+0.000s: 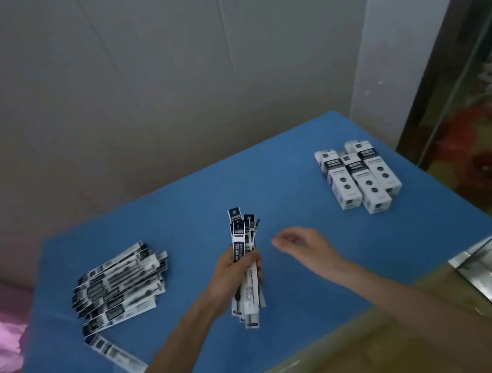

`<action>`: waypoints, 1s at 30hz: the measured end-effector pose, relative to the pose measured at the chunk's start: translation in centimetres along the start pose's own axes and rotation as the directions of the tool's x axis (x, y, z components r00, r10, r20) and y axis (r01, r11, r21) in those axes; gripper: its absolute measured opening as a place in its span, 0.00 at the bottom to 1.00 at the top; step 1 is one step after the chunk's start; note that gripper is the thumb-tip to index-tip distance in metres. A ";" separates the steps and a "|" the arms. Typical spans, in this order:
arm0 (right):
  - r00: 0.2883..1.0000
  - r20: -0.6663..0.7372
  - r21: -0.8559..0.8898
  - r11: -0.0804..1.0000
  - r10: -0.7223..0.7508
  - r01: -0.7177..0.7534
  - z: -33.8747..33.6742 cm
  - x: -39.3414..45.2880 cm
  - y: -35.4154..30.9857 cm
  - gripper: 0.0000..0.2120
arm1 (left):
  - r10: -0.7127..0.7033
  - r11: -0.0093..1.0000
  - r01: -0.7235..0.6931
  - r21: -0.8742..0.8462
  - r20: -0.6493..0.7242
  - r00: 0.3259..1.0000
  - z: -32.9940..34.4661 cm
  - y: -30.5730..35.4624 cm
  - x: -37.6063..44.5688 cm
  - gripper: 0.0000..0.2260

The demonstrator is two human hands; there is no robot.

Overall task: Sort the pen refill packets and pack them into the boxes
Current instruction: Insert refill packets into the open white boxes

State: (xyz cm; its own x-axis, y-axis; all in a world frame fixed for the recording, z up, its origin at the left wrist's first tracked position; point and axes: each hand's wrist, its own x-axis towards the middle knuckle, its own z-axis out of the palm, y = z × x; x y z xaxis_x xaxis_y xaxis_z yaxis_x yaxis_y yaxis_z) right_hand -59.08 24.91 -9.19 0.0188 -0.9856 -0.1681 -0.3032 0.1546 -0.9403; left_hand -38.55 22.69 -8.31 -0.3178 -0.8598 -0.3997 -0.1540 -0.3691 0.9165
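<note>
The person's left hand (232,274) grips a bundle of pen refill packets (246,271) around its middle, holding it roughly upright above the blue table (319,272), the black-labelled ends fanned out at the top. The right hand (304,243) hovers just beside the bundle, apart from it, fingers loosely curled and holding nothing. On the left of the table lies a loose pile of refill packets (118,287), overlapping and mostly parallel, with one stray packet (115,355) lying at an angle just in front of it. At the far right of the table, well apart from the hands, lies a cluster of white refill boxes (360,177), pressed side by side.
</note>
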 end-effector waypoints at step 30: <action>0.994 -0.064 0.285 0.956 0.092 -0.070 -31.8 13.6 5.0 0.07 | -0.150 0.980 0.150 -0.128 0.013 0.989 28.7 11.0 20.9 0.12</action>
State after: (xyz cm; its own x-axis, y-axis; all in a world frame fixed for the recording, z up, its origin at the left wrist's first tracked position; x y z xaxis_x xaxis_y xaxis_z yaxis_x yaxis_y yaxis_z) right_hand -90.60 10.06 -6.74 -0.0706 -0.9695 -0.2346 -0.0198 0.2365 -0.9714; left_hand -73.73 10.78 -7.01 -0.3033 -0.7901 -0.5327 -0.0789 -0.5363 0.8403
